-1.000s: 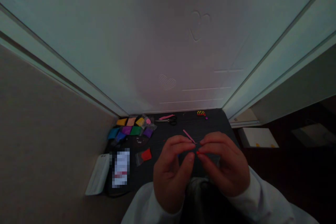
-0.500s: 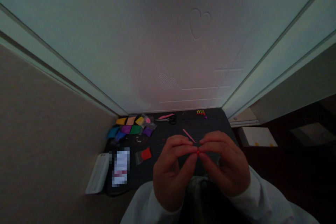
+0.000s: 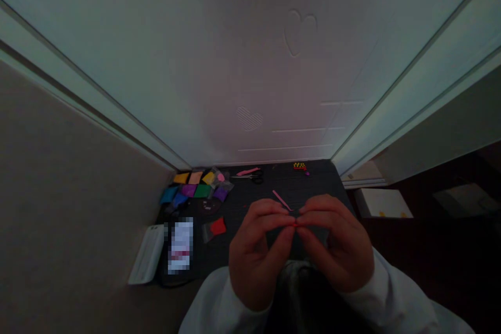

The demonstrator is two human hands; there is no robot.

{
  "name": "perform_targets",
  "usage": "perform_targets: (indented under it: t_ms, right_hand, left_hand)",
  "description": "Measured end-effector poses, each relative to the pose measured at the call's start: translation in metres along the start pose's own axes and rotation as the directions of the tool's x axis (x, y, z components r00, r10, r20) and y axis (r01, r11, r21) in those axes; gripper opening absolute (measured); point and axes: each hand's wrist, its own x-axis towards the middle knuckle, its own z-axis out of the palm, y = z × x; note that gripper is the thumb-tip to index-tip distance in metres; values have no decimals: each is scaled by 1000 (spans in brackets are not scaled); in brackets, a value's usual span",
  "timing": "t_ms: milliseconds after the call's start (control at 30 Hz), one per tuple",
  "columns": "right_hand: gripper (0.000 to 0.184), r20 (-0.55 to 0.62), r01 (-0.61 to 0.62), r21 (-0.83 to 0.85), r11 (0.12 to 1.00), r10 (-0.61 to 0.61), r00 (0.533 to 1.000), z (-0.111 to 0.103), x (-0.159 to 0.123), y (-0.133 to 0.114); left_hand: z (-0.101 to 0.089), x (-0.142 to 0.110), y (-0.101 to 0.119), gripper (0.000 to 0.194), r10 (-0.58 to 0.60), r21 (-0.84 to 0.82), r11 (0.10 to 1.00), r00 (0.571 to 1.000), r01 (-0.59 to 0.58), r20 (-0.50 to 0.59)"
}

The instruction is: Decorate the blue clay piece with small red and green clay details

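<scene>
A tiny red lump of what looks like modelling clay (image 3: 295, 225) sits between the fingertips of both hands, mostly covered by them. My left hand (image 3: 256, 258) pinches it from the left with thumb and index finger. From the other side, my right hand (image 3: 340, 245) pinches it the same way, fingertips almost meeting. Just beyond the fingers, a thin pink tool with a bent tip (image 3: 281, 199) lies on the dark tabletop (image 3: 250, 250). To the left of my left hand lies a red clay packet (image 3: 218, 226) with a clear wrapper.
Several coloured packets (image 3: 202, 191) are heaped at the back left. Scissors (image 3: 256, 178) and a pink strip (image 3: 248, 171) lie near the wall. Small yellow and red pieces (image 3: 299, 166) sit at the back right. A phone-like blurred screen (image 3: 180, 245) and a white case (image 3: 146, 254) are at left.
Both hands stay nearly in place, with the fingertips pressing slightly closer around the red lump. The camera view has shifted slightly; the things on the table lie as before.
</scene>
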Motion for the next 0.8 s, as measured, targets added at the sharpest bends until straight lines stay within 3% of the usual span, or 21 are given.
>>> perform_targets:
  t_ms: [800]
  right_hand:
    - [26,-24,-5,39,999,6,1000,-2,-6,3]
  left_hand:
    - [-1,-3,-4,18,-37,-32,999,999,38,33]
